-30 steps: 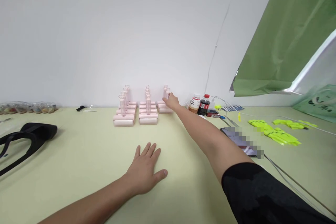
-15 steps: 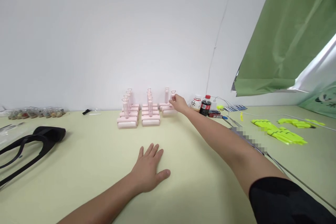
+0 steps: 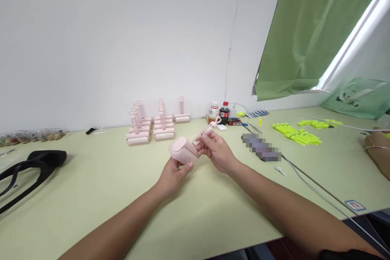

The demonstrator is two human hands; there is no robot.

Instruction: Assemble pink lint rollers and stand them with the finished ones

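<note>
A pale pink lint roller is held tilted above the table between both hands. My left hand grips the roller's wide cover from below, thumb along its near side. My right hand is closed around the handle, whose heart-shaped loop points up and to the right. More pink lint rollers stand upright in rows beyond, by the wall: a left row, a middle row and a single one on the right.
At the back right stand a white-capped bottle and a cola bottle. A blurred-out phone, cables and yellow-green strips lie to the right. Black straps lie at left. Another person's arm shows at the right edge.
My right hand has lifted the front lint roller of the right row and drawn it nearer. My left hand has left the table and taken hold of its cover. The view has turned right.
</note>
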